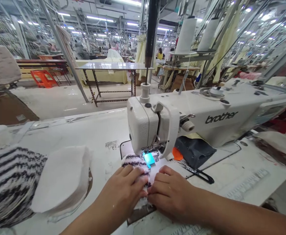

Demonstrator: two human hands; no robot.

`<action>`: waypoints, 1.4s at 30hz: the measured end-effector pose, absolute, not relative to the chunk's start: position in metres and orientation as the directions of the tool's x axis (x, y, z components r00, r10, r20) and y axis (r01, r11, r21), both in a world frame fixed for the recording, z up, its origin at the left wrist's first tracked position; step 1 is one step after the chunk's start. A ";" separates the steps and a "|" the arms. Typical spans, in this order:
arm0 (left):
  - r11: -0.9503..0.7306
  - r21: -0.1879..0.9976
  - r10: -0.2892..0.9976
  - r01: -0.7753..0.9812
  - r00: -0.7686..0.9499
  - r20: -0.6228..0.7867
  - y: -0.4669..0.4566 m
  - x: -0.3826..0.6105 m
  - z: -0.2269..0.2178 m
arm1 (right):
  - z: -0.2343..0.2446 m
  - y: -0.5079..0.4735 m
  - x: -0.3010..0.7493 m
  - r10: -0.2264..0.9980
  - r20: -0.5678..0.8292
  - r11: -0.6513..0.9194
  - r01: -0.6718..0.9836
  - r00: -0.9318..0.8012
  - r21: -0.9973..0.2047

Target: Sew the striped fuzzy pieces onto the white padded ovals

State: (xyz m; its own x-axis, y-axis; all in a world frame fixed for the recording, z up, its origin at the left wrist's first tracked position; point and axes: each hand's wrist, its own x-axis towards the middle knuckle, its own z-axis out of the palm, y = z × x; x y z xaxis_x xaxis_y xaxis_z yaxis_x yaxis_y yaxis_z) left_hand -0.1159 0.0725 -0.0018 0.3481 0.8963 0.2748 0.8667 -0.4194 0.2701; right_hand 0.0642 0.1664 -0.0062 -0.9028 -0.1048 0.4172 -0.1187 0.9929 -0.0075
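Note:
A fuzzy black-and-white striped fabric piece [133, 159] lies under the needle area of a white sewing machine [143, 127], lit by a bluish lamp. My left hand [126, 186] rests over this piece, fingers bent and pressing on it close to the presser foot. Curled at the fabric's right edge is my right hand [169, 192], its fingertips pinching the edge and almost meeting my left thumb. Much of the fabric is hidden beneath both hands.
A stack of white pads [61, 176] and a striped fabric pile [8, 182] lie to the left. Black-handled snips [201, 174], dark cloth [195, 151] and an orange scrap [177, 154] sit right of the needle. Thread cones [185, 36] stand behind.

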 end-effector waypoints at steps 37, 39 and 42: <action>-0.315 0.220 0.851 0.923 0.172 0.496 0.117 -0.140 -0.013 | -0.018 0.189 0.052 0.181 0.489 0.978 0.207 -0.853 0.000; -0.289 0.239 0.865 0.927 0.146 0.481 0.118 -0.140 -0.014 | -0.018 0.188 0.052 0.187 0.481 0.977 0.211 -0.856 -0.004; -0.259 0.247 0.870 0.934 0.115 0.479 0.118 -0.139 -0.015 | -0.016 0.188 0.051 0.187 0.462 0.979 0.206 -0.867 -0.010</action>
